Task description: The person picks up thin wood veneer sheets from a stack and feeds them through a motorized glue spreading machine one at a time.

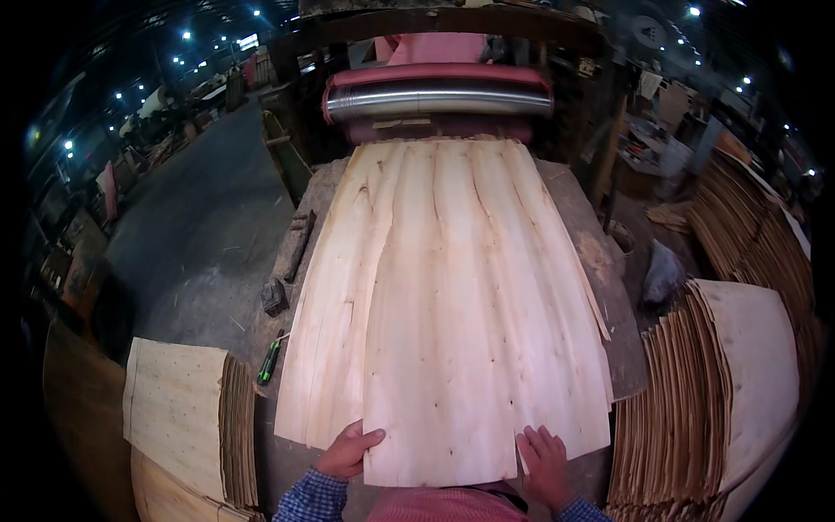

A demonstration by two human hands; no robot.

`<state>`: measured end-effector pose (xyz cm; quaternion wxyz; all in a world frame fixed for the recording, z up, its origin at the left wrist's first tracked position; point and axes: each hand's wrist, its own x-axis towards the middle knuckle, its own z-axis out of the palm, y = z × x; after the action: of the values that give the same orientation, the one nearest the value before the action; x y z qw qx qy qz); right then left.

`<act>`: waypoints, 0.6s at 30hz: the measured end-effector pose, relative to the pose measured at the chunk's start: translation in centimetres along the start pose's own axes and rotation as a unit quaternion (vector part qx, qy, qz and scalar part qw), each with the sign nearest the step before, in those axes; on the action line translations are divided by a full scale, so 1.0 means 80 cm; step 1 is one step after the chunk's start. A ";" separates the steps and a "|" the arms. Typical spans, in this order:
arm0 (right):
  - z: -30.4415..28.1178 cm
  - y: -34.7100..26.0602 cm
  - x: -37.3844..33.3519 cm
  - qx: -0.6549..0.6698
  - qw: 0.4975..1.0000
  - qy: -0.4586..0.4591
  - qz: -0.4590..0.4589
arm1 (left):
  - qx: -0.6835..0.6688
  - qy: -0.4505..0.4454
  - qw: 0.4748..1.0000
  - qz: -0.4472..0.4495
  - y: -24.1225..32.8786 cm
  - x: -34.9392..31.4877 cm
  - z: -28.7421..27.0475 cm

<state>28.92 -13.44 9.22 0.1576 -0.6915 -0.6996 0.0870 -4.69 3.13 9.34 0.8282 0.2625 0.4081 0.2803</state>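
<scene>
Pale wood veneer sheets point(444, 287) lie overlapped on the bench in front of me, their far ends close to a roller machine. The near end of one sheet sticks out toward my body between my hands. My left hand point(348, 450) grips this sheet's left edge near its corner, thumb on top; its other fingers are partly hidden. Beside the same sheet's right edge, my right hand point(544, 461) rests with its fingers stretched out over the veneer and its thumb by the edge.
Beyond the sheets sits the metal roller point(439, 103) with pink covering around it. A green-and-black screwdriver point(270, 358) and a dark lump point(274, 297) lie along the bench's left side. Veneer stacks stand at left point(178, 396) and right point(752, 374); a plastic bag point(664, 274) is farther right.
</scene>
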 end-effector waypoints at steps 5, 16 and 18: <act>0.033 0.068 0.084 0.041 0.999 0.012 -0.014 | 0.029 0.092 0.995 0.010 -0.005 0.084 -0.018; 0.138 0.232 0.417 -0.019 0.997 0.063 -0.031 | 0.035 0.416 0.901 0.117 -0.047 0.050 -0.102; 0.135 0.228 0.464 -0.061 0.996 0.057 -0.038 | -0.025 0.468 0.879 0.089 -0.077 0.021 -0.114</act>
<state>42.60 25.07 -3.34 0.1583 -0.6766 -0.7191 -0.0012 -9.77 1.79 -0.47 0.5190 0.1150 0.7156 0.4532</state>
